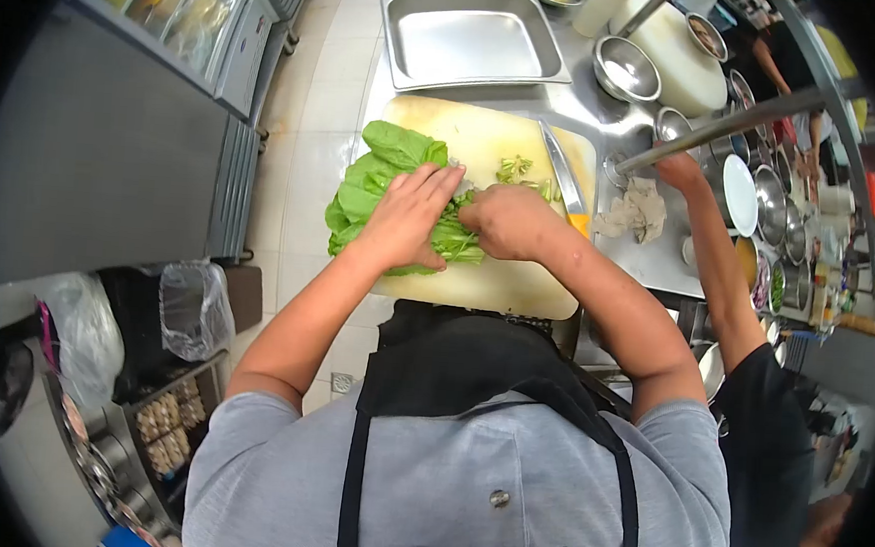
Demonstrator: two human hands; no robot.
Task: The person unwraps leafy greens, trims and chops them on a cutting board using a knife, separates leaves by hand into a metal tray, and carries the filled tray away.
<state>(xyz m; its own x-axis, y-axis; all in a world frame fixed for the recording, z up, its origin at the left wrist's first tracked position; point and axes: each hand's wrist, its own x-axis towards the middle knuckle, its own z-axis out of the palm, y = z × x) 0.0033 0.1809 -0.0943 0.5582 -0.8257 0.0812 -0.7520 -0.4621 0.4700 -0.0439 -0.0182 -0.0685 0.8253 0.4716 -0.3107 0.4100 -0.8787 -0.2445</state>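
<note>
One open left hand (413,212), thumb apart, rests on leafy greens (367,191) across the left edge of the cutting board (497,289); the right hand (511,221) curls alongside, its grip hidden. Stem pieces (513,168) lie beyond, then a knife (562,173) near the right edge.

The upper garment is a light grey, short-sleeved shirt (476,461), its sleeves (686,429) ending above the elbows. One round, shiny button (500,499) is visible near a vertical seam. A plain black apron (471,376) is worn over it, with two narrow black straps (352,489). Left hand (411,212) and right hand (514,223) are bare.
</note>
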